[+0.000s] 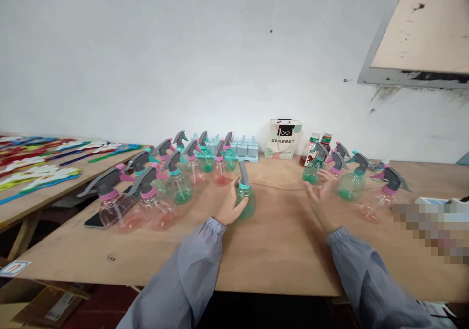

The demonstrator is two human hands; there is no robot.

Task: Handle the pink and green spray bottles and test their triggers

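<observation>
My left hand (230, 204) is wrapped round the body of a green spray bottle (249, 203) with a turquoise collar and grey trigger head, upright in the middle of the table. Over to the right, my right hand (320, 192) is in the air with its fingers apart, a little blurred. It is nearest to another green spray bottle (309, 172) and a pink-collared spray bottle (335, 167), which it partly hides. Farther right stand a pale green spray bottle (351, 185) and a pink spray bottle (375, 204).
Several pink and green spray bottles (179, 185) crowd the left of the wooden table (278, 251). Behind are a light-blue mould tray (247, 149), a printed paper box (284, 139) and two bottles with labels (325, 141). Colourful flat pieces (47, 172) cover a table at left.
</observation>
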